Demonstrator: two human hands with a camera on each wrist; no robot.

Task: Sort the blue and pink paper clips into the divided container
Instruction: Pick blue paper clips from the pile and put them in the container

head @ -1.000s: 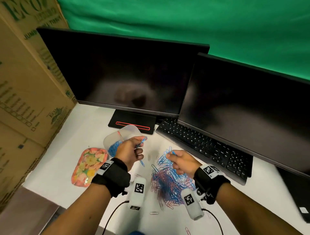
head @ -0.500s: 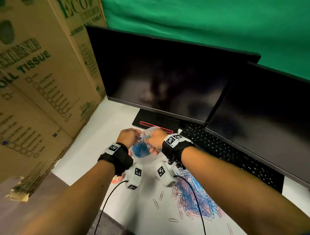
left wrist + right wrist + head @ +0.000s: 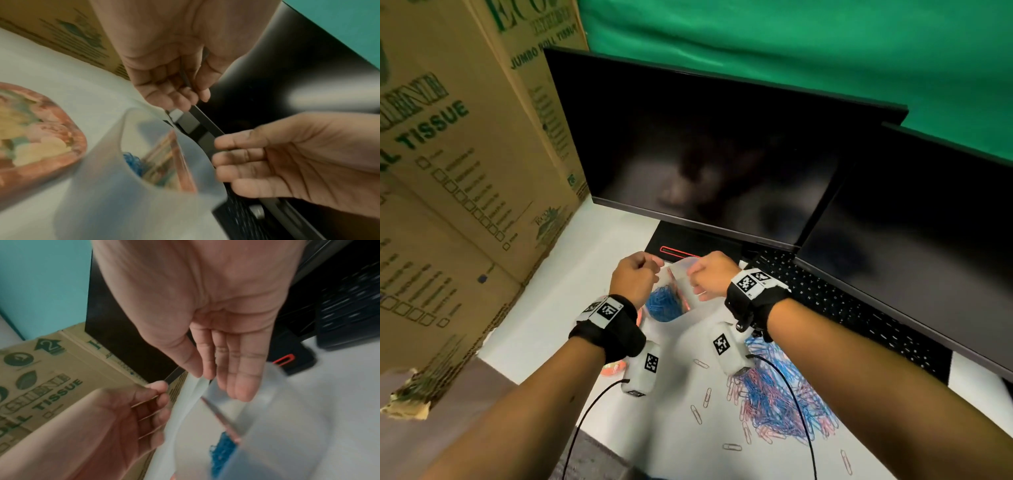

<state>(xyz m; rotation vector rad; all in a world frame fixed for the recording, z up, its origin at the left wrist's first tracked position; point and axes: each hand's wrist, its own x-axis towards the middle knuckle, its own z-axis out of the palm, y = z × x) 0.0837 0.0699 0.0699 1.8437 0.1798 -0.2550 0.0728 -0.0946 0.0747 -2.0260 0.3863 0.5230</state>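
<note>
Head view: low in the middle of the frame, both hands hover over the divided container [image 3: 681, 270], a translucent tub standing on the white bench [image 3: 599, 240]. Blue paper clips [image 3: 662, 303] fill its nearer compartment. The left hand [image 3: 633, 277] has its fingers loosely curled; in the left wrist view they seem to hold nothing, though blur leaves that uncertain. The right hand [image 3: 710, 274] shows relaxed, nearly straight fingers in its own wrist view, empty. The mixed pile of clips [image 3: 780, 401] lies at lower right. Clips like these are probably light, thin, springy wire that tangles, so a fingertip pinch on one loop, teased free, suits them best.
</note>
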